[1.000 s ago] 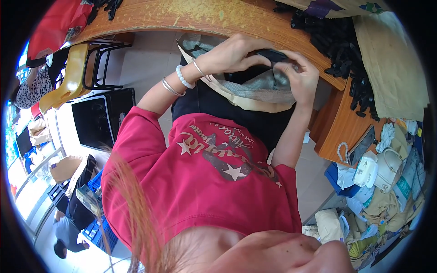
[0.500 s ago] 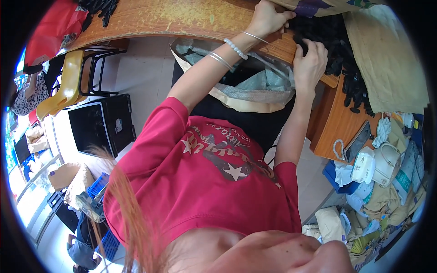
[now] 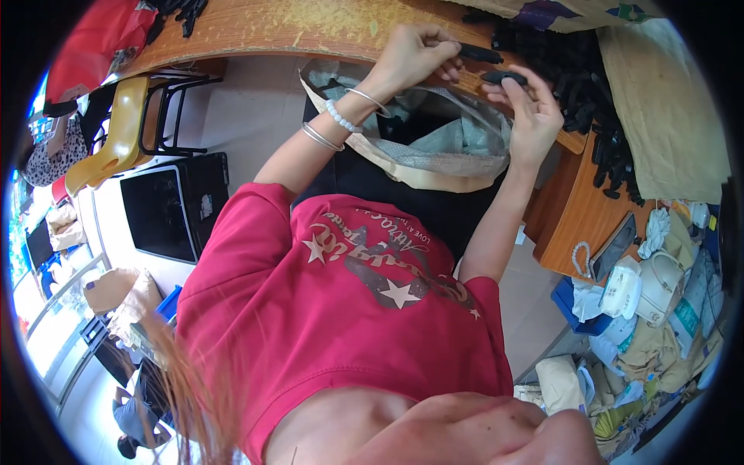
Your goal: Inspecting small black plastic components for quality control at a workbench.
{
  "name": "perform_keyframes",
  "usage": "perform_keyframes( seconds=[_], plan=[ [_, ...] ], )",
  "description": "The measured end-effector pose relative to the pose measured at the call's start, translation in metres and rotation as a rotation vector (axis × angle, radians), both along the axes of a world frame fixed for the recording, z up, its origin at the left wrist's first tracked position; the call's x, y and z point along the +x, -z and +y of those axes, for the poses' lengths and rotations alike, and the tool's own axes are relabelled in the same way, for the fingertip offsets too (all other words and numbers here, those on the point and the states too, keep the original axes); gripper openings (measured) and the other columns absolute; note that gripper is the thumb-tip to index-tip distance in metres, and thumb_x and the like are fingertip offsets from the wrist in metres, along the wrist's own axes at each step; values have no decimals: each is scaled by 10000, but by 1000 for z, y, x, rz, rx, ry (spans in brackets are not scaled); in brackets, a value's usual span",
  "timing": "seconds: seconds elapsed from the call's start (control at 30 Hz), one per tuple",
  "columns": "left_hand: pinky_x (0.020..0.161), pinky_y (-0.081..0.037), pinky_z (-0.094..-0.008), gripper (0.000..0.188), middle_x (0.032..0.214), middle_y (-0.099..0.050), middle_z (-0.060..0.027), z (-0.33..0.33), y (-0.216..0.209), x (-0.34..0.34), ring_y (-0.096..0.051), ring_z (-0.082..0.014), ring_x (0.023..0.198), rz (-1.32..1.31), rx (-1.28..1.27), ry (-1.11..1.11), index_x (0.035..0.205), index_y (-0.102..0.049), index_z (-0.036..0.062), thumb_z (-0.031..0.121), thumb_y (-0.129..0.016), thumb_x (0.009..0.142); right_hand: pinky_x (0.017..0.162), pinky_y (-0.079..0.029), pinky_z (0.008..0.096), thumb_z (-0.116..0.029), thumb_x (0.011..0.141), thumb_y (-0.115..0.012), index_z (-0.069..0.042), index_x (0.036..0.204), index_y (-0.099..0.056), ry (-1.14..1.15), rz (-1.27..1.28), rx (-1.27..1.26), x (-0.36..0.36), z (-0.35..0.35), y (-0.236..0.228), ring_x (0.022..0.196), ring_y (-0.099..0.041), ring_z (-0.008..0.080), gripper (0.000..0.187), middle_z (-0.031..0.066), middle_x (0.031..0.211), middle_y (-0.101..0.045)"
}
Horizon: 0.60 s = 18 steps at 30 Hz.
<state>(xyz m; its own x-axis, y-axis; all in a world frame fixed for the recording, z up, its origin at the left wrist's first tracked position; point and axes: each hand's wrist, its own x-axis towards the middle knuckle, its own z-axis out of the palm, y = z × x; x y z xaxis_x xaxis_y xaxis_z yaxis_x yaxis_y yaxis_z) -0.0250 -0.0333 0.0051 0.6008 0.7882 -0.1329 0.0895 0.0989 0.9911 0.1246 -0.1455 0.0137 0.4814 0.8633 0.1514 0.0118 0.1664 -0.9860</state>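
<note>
Over the edge of a worn wooden table (image 3: 294, 31), my left hand (image 3: 415, 58) pinches a slim black piece (image 3: 482, 53) by one end. A second small black piece (image 3: 502, 78) sits between the thumb and fingers of my right hand (image 3: 535, 112), close to the first. What kind of parts these are I cannot make out. Beside my right hand lies a heap of similar black pieces (image 3: 577, 105). Below both hands an open sack (image 3: 434, 177) with a pale rim and grey-green woven lining rests at my lap, dark inside.
A brown paper sack (image 3: 659, 116) lies beyond the heap. On the lower wooden surface (image 3: 570, 221) at right are a phone (image 3: 616, 246) and a bead bracelet (image 3: 580, 258), near a white handbag (image 3: 659, 287). A yellow chair (image 3: 128, 132) and a black box (image 3: 174, 209) stand left.
Both hands have come away from the heap. My left hand has moved left and slightly down, and each hand now shows a black piece in its fingers.
</note>
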Motion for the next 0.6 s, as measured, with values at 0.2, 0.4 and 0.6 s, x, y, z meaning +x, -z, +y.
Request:
perform_keyframes(
  seconds=[0.2, 0.4, 0.6],
  plan=[
    [683, -537, -235, 256, 889, -677, -98, -16, 1, 1, -658, -118, 794, -41, 311, 105, 1120, -595, -50, 109, -550, 924, 679, -575, 284, -6, 895, -554, 101, 1069, -568, -12, 69, -5, -15, -4, -1, 779, -686, 238, 205, 203, 890, -657],
    [734, -528, -249, 294, 911, -676, -84, -20, -9, -4, -635, -96, 823, -35, 352, 138, 1137, -595, -35, 92, -625, 873, 672, -574, 281, 2, 889, -566, 100, 1051, -560, 132, 65, 68, -29, -5, 3, 738, -679, 212, 190, 189, 874, -658],
    [680, -546, -266, 329, 891, -678, -113, -24, -2, -7, -646, -103, 760, -28, 473, 65, 1107, -595, -49, 66, -683, 812, 730, -524, 228, 68, 815, -611, 34, 1142, -571, 172, -181, 166, -26, 0, 5, 857, -599, 134, 331, 109, 1135, -591]
  ],
)
